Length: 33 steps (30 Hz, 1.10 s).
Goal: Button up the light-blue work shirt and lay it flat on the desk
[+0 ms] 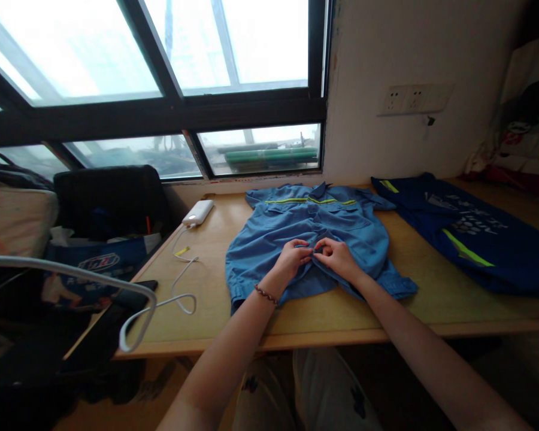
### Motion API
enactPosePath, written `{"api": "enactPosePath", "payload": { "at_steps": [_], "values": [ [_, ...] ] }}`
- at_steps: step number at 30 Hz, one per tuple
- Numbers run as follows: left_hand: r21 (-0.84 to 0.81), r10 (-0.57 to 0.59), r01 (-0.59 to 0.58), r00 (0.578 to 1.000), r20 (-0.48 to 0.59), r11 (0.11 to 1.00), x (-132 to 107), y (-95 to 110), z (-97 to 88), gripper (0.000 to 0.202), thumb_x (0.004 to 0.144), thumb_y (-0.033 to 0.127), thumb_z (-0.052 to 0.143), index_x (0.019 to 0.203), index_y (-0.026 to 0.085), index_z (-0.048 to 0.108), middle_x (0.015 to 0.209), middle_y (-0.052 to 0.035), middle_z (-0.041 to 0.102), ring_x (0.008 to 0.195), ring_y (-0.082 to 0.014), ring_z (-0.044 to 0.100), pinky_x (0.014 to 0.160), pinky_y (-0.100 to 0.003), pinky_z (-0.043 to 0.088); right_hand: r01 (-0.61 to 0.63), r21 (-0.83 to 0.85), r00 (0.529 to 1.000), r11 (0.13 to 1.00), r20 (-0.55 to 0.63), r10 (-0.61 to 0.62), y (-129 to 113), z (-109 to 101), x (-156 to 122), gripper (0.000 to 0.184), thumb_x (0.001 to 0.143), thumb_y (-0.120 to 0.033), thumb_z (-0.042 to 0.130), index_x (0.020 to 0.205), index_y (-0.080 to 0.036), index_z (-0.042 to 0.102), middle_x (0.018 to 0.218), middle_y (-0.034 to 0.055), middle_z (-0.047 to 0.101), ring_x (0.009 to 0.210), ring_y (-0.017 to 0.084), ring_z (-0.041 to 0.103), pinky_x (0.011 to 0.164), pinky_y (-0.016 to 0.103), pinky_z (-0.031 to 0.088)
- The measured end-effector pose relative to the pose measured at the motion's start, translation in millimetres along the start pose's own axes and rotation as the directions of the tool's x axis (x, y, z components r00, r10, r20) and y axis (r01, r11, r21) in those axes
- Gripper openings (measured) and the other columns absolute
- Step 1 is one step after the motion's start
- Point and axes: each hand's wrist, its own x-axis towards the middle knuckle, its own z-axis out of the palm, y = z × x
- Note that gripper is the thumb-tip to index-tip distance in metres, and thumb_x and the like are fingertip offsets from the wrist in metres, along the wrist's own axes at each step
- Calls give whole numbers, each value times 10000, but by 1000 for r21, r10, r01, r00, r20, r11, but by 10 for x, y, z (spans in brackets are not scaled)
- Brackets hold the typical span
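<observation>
I've got the L hand (294, 257) and R hand (335, 254) both pinched on the front of the blue shirt (291, 224), thumbs and fingers tight on the cloth, tips almost touching (can't tell if there's a button btwn them, too small to see). The shirt lies wrinkly in the mid of the worktop (184, 326), collar up by the back edge, bottom short of the front edge. A yellow stripe (285, 201) goes across its chest. I see a bead bracelet (266, 294) on the L wrist. Near the back L corner sits a white power bank (198, 212) w/ a white cord (94, 272) that loops down by the L edge and over the front L corner. On the R side, a dark blue garment (471, 239) w/ white print & yellow strips lies beside the shirt, also short of the front edge.
</observation>
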Motion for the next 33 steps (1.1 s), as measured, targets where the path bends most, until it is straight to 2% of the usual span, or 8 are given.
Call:
{"api": "enactPosePath", "payload": {
  "at_steps": [15, 23, 29, 33],
  "values": [
    [-39, 28, -27, 999, 38, 999, 17, -12, 6, 197, 611, 155, 706, 731, 112, 556, 605, -10, 575, 509, -67, 550, 541, -184, 457, -99, 177, 995, 979, -16, 103, -42, -30, 16, 270, 687, -355, 591, 873, -160, 598, 439, -51, 477, 398, 106, 454, 431, 219, 324],
    [-85, 34, -29, 998, 52, 996, 48, -27, -25, 205, 603, 80, 685, 741, 111, 536, 606, -23, 585, 538, -91, 577, 562, -204, 471, -17, 49, 998, 999, -66, 20, -18, -16, -2, 222, 708, -308, 565, 882, -176, 605, 477, -43, 482, 436, 101, 436, 466, 221, 326],
    [-150, 43, -32, 997, 69, 988, 66, -31, -24, 294, 581, -7, 631, 808, 123, 496, 612, -23, 582, 544, -104, 578, 569, -221, 465, -135, 252, 991, 958, 17, 135, -24, -20, 30, 303, 682, -322, 583, 933, -152, 581, 444, -61, 451, 402, 93, 422, 423, 206, 318],
    [-134, 61, -50, 995, 80, 990, 44, -1, -14, 344, 574, -6, 616, 860, 134, 486, 600, -5, 565, 529, -93, 559, 551, -204, 442, -167, 370, 986, 914, 75, 150, -43, -35, 43, 382, 658, -324, 609, 991, -138, 580, 424, -70, 438, 393, 82, 402, 411, 198, 298]
  ]
}}
